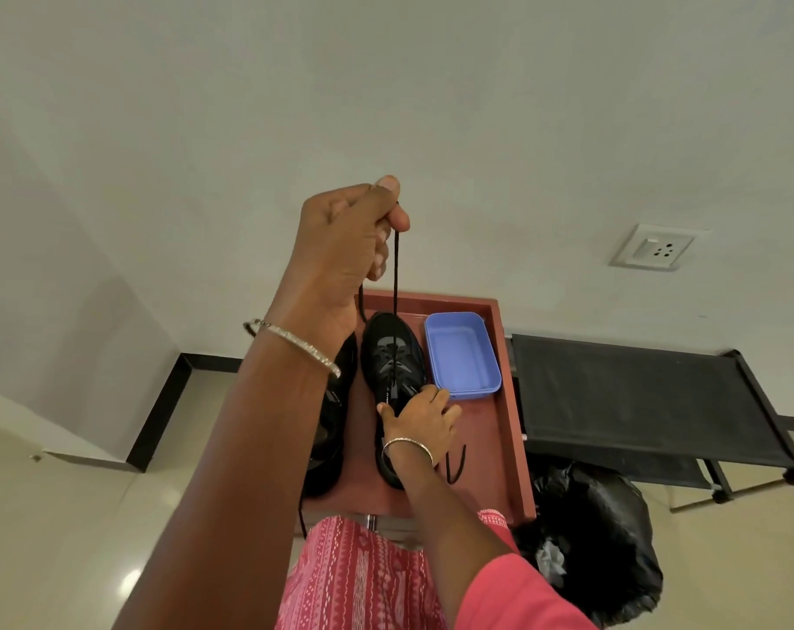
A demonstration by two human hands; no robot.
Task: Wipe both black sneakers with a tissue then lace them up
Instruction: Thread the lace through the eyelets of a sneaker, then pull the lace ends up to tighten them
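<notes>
While the fingers (pixel 397 218) of the left hand (pixel 349 234) pinch a black shoelace (pixel 395 275), thin, limp and light, best gripped near its tip, it runs taut down to a black sneaker (pixel 388 356) on the counter (pixel 490 425). The right hand (pixel 420 418) steadies the sneaker, fingers curled over its soft upper. The left arm is raised high. A second sneaker (pixel 331 429) lies just left.

1. I have one view only, from the head camera, so no second view shares any part of the scene.
2. It faces forward and steeply down, with the worktop (pixel 504 429) below both hands.
3. The left hand (pixel 347 238) is raised close to the lens and looks large; the right hand (pixel 420 418) is farther off, down at the worktop.
4. The lens is wide: wall (pixel 386 84) fills the frame beyond the hands, and floor (pixel 67 516) shows at either side.
</notes>
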